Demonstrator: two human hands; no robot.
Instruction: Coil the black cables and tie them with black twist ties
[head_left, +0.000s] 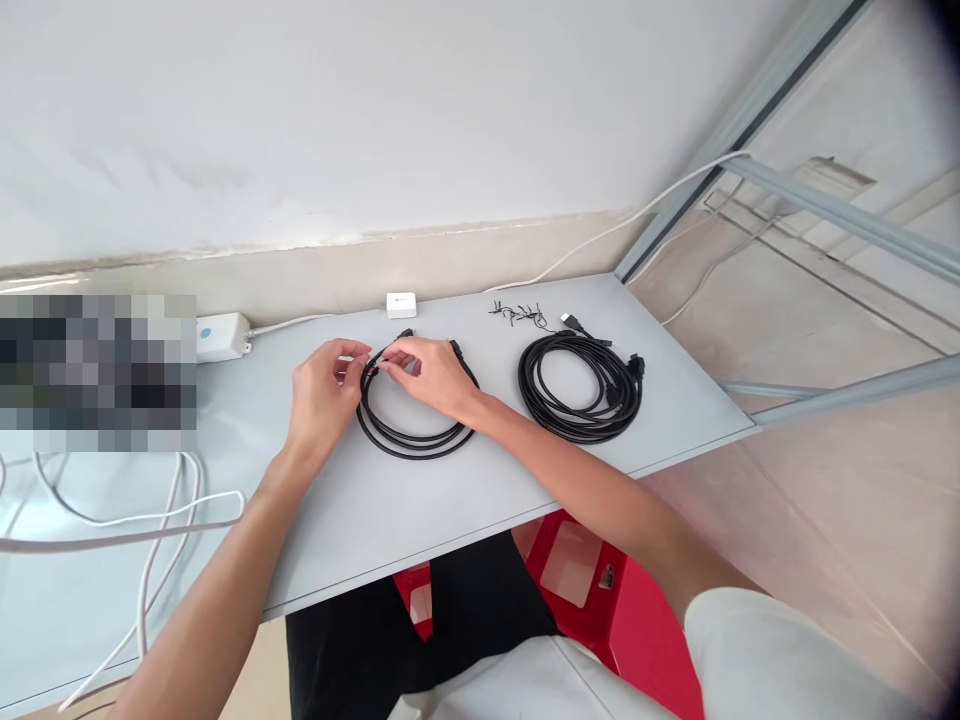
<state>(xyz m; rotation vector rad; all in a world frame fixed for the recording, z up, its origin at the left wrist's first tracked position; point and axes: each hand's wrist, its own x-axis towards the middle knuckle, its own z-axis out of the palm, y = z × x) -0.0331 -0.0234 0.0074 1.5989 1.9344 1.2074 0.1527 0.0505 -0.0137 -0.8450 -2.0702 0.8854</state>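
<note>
A coiled black cable [411, 436] lies on the grey table [465, 500] in front of me. My left hand [324, 393] pinches at the coil's upper left, fingers closed on a small light tie I can barely make out. My right hand [431, 373] rests over the coil's top, its fingers pinched at the same spot. A second, larger coil of black cable [581, 388] with its plugs showing lies to the right, untouched.
Several small black twist ties [519, 315] lie at the table's far edge beside a small white box [401, 304]. A white power strip [221, 337] and loose white cords [150, 520] are at the left. A red stool [600, 580] stands under the table.
</note>
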